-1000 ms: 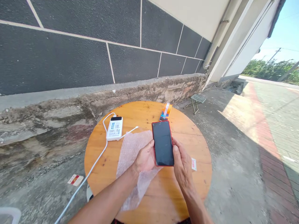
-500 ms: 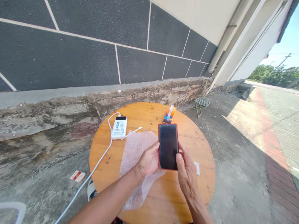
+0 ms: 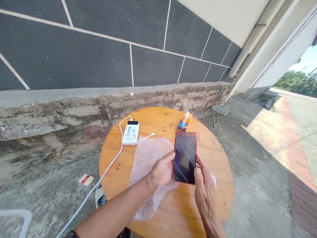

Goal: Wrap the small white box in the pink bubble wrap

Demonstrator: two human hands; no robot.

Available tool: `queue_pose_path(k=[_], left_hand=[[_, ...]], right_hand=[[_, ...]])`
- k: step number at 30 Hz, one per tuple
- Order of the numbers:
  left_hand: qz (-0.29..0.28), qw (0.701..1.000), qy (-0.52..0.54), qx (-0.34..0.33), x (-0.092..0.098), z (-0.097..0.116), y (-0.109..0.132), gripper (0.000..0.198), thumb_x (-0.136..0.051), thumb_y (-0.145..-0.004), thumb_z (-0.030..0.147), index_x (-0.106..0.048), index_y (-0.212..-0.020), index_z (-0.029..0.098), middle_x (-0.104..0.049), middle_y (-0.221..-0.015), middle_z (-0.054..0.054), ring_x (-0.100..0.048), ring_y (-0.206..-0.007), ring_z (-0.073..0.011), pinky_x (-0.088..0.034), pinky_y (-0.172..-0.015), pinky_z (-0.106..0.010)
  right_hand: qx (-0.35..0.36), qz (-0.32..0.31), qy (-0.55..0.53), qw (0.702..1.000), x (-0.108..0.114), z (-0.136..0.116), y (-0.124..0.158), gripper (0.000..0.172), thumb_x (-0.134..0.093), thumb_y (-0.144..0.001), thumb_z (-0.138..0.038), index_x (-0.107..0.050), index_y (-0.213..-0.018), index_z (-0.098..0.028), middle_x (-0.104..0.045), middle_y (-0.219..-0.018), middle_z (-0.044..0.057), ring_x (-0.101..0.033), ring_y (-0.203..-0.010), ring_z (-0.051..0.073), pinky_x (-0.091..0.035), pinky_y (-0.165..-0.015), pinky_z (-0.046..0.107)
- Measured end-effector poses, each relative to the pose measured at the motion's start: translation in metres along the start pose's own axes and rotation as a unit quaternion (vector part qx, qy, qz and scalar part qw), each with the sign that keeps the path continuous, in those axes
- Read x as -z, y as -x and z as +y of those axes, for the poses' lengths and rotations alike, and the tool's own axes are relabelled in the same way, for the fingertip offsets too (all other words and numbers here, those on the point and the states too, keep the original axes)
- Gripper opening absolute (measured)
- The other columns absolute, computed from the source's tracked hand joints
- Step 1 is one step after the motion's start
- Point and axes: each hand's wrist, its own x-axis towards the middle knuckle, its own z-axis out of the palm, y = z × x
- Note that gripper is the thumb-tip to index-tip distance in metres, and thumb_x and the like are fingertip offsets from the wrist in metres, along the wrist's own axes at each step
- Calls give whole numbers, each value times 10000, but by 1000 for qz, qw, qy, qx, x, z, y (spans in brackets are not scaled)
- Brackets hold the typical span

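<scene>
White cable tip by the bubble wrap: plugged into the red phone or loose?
Loose. The white cable tip lies bare on the round wooden table, clearly apart from the red-cased phone.

Smartphone (image 3: 184, 162): glossy glass screen, red casing. Desk (image 3: 160, 124): varnished wood, smooth. Bubble wrap (image 3: 147, 165): translucent plastic. Power bank (image 3: 130, 133): white matt plastic.
</scene>
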Motion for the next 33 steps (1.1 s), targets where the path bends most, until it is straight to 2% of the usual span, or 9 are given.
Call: queue_pose_path(k=[5, 9, 12, 15, 21, 25, 27, 30, 33], left_hand=[[7, 1000, -2, 13, -7, 4, 4, 346, -459, -902, 291, -581, -1162, 98, -634, -1153, -155, -560, -1130, -285, -360, -1026, -450], [-3, 999, 0, 48, -9, 6, 7, 388, -417, -919, 342, -558, -1191, 103, -622, -1164, -167, -568, -1108, -304, -377, -992, -482], [4, 999, -2, 46, -6, 6, 6, 386, -407, -923, 354, -583, -1144, 91, -641, -1121, -162, -599, -1045, -290, -395, -968, -466], [18, 999, -1, 43, -4, 6, 5, 378, -391, -931, 358, -605, -1098, 96, -659, -1076, -144, -617, -987, -261, -409, -946, -435], [2, 997, -1, 73, -2, 7, 1, 424, -354, -938, 391, -621, -1063, 85, -667, -1029, -140, -620, -939, -243, -419, -911, -395], [48, 998, -8, 38, 2, 6, -1, 413, -369, -929, 413, -641, -978, 107, -677, -932, -118, -628, -842, -203, -455, -814, -337], [89, 994, -31, 55, 7, 5, -3, 388, -394, -918, 374, -649, -915, 81, -676, -872, -128, -633, -786, -195, -464, -752, -317], [129, 983, -62, 118, 13, 2, -4, 278, -454, -871, 249, -647, -860, 49, -670, -811, -134, -640, -733, -187, -463, -696, -297], [124, 981, -61, 134, 17, 0, -5, 192, -507, -819, 202, -635, -846, 62, -661, -772, -111, -638, -691, -174, -461, -657, -283]], right_hand=[[-11, -12, -16, 1000, 2, -1, 0, 489, -352, -921, -474, -457, -1332, -230, -540, -1298, 74, -513, -1159, 220, -438, -931, 362], [-40, 5, -4, 999, 6, 6, 5, 517, -368, -908, -498, -438, -1339, -223, -543, -1278, 85, -513, -1143, 231, -440, -919, 372], [-81, -29, 2, 996, 13, 14, 13, 501, -377, -895, -530, -509, -1260, -212, -633, -1085, 81, -588, -963, 225, -461, -859, 375], [-128, -87, -52, 987, 17, 20, 20, 476, -412, -883, -542, -545, -1180, -194, -659, -876, 58, -606, -719, 194, -481, -758, 356], [-185, -124, -201, 954, 16, 21, 20, 387, -549, -840, -499, -573, -1064, -184, -666, -771, 34, -590, -604, 150, -491, -675, 294], [-231, -129, -297, 917, 31, 11, -1, 330, -625, -800, -455, -626, -925, -150, -672, -729, 53, -603, -597, 138, -503, -574, 237], [-250, -133, -309, 908, 46, 9, -20, 311, -663, -777, -423, -640, -873, -129, -677, -703, 71, -610, -591, 133, -514, -558, 217], [-263, -126, -274, 916, 68, 22, -56, 298, -708, -742, -358, -651, -895, -109, -693, -742, 97, -631, -609, 146, -536, -559, 223], [-271, -110, -226, 929, 82, 50, -87, 279, -705, -734, -297, -648, -925, -101, -696, -766, 109, -644, -641, 162, -533, -540, 229]])
